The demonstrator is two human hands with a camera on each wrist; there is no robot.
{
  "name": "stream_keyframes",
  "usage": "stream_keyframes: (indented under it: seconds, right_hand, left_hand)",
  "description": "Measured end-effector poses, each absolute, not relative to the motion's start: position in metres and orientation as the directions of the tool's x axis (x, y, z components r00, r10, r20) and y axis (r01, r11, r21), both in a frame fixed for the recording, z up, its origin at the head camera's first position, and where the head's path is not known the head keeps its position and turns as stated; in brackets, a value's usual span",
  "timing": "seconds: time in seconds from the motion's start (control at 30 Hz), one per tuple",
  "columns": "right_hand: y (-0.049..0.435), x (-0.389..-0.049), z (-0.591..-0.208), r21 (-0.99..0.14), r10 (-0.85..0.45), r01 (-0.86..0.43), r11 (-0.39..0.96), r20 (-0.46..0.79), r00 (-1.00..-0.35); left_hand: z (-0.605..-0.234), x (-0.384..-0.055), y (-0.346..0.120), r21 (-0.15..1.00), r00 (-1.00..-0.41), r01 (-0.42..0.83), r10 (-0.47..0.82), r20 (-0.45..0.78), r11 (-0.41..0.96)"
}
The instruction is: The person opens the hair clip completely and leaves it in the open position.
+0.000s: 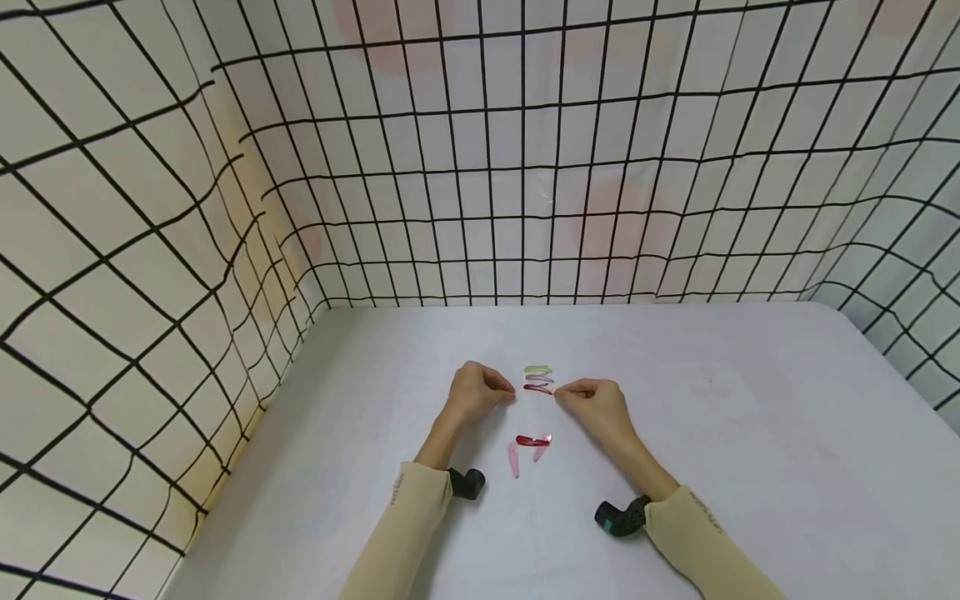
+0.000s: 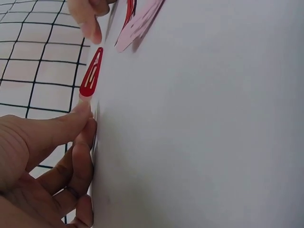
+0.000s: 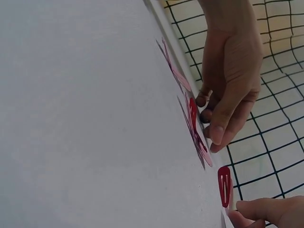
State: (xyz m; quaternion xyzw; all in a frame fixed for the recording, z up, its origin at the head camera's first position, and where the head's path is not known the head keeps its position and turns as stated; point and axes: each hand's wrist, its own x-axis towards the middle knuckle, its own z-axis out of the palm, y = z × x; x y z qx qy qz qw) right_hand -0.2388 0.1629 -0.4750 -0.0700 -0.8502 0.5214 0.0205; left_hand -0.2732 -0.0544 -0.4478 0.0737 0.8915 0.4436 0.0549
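A red snap hair clip [image 1: 537, 388] lies sideways on the white table, below a purple hair clip [image 1: 539, 377] and a green hair clip [image 1: 537, 368]. My left hand [image 1: 477, 390] is just left of the red clip, thumb and forefinger close together with nothing seen between them. At the clip's narrow right end are the fingertips of my right hand [image 1: 597, 402]; whether they touch it is unclear. In the right wrist view the same red clip [image 3: 223, 186] sits between both hands, a gap showing between it and the left fingertips.
Nearer me lie a dark red hair clip [image 1: 532, 440], a pink hair clip [image 1: 513, 459] and another pink hair clip [image 1: 541, 451] partly under the red one. Black grid netting [image 1: 521, 158] stands around the table [image 1: 750, 467] at the back and sides.
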Motion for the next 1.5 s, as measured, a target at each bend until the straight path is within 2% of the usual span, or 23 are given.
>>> stream_keyframes:
  seconds: [0.13, 0.3, 0.5, 0.7, 0.83, 1.17, 1.5]
  right_hand:
    - [0.168, -0.23, -0.472, -0.888, 0.102, 0.091, 0.45, -0.05, -0.994]
    - [0.175, -0.221, -0.472, -0.892, -0.067, 0.031, 0.45, -0.069, -0.995]
    - [0.181, -0.214, -0.473, -0.894, -0.301, -0.1, 0.437, -0.041, -0.953]
    - [0.182, -0.213, -0.475, -0.901, -0.404, -0.182, 0.393, 0.008, -0.915]
    - [0.179, -0.212, -0.475, -0.892, -0.431, -0.207, 0.402, 0.016, -0.902]
    - [0.177, -0.209, -0.475, -0.859, -0.39, -0.211, 0.467, 0.015, -0.921]
    - [0.174, -0.208, -0.475, -0.872, -0.41, -0.222, 0.437, 0.026, -0.912]
  left_hand:
    - [-0.447, -0.262, -0.06, 0.797, -0.976, 0.077, 0.208, -0.062, 0.599]
    - [-0.447, -0.25, -0.065, 0.812, -0.953, 0.099, 0.29, -0.09, 0.575]
    - [-0.446, -0.242, -0.067, 0.819, -0.919, 0.14, 0.381, -0.101, 0.556]
    - [-0.443, -0.237, -0.066, 0.836, -0.885, 0.145, 0.447, -0.13, 0.529]
    - [-0.442, -0.234, -0.065, 0.834, -0.882, 0.156, 0.455, -0.124, 0.529]
    - [-0.443, -0.234, -0.063, 0.813, -0.886, 0.176, 0.449, -0.114, 0.555]
    - [-0.445, -0.234, -0.063, 0.809, -0.893, 0.178, 0.438, -0.106, 0.56]
